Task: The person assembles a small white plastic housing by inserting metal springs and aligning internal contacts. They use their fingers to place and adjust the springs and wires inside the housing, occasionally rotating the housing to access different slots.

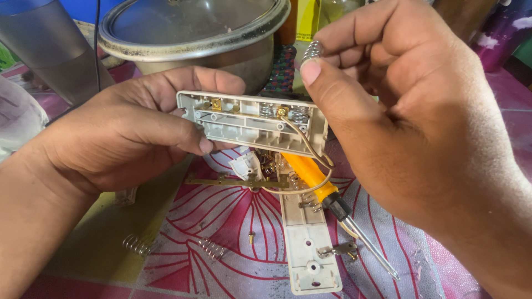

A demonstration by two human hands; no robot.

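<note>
Springs [282, 112] sit inside the held casing [252, 123].

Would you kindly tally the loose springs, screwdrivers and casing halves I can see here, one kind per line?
Springs outside the casing: 3, one in the right hand, two on the cloth.
Screwdrivers: 1, orange handle.
Casing halves: 2, one in the left hand, one on the cloth.
Total: 6.

You're working over a pink floral tablecloth [233, 260]; behind it stand a lidded metal pot [194, 33] and a grey tumbler [50, 44] in daylight.
</note>
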